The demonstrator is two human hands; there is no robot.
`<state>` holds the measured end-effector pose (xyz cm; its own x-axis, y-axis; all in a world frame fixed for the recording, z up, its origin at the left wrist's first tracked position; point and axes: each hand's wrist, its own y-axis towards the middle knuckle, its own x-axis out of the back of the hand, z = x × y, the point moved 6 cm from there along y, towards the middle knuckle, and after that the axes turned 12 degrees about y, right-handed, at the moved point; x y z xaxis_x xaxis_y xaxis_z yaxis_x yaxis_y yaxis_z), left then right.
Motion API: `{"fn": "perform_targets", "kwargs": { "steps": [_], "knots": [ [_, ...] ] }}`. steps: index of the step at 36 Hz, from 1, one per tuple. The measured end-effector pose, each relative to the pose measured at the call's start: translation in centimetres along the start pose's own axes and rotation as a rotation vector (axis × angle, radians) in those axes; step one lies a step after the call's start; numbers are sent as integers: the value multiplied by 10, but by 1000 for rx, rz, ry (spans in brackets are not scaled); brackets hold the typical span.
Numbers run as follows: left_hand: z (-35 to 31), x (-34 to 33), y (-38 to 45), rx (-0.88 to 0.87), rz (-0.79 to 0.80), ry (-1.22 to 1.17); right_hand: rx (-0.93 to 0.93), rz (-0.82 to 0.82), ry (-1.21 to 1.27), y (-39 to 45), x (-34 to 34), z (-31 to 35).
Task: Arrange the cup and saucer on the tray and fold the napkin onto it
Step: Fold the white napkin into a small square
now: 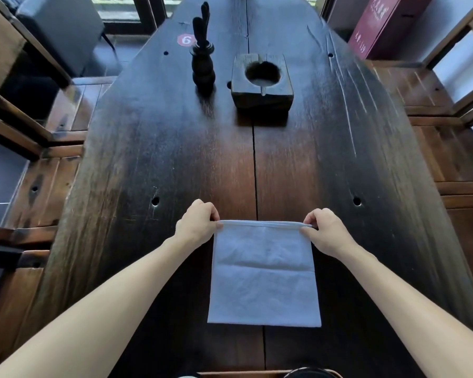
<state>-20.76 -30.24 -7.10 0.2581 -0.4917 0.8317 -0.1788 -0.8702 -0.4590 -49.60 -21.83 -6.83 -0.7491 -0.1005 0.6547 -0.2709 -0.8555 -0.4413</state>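
Observation:
A pale blue-white napkin (264, 276) lies flat on the dark wooden table (175, 165), with a crease across its middle. My left hand (195, 223) pinches its far left corner and my right hand (324, 230) pinches its far right corner; the far edge is lifted slightly off the wood. At the very bottom edge of the view a strip of a wooden tray (243, 374) shows, with a dark round rim (310, 373) and a pale shape (187, 375) on it, mostly cut off.
A square dark wooden block with a round hollow (262, 80) and a dark vase-shaped holder with sticks (202, 64) stand at the far end, beside a red number sticker (186, 39). Wooden chairs (38, 165) flank both sides. A maroon box (385, 25) stands at the back right.

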Motion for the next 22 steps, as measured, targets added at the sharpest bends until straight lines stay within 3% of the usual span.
{"fn": "perform_targets", "kwargs": {
  "steps": [15,22],
  "knots": [
    [-5,42,-42,-111,-195,-329,176,-131,185,-42,42,38],
    [0,41,-78,-224,-164,-266,227,-72,169,-82,43,36]
  ]
}}
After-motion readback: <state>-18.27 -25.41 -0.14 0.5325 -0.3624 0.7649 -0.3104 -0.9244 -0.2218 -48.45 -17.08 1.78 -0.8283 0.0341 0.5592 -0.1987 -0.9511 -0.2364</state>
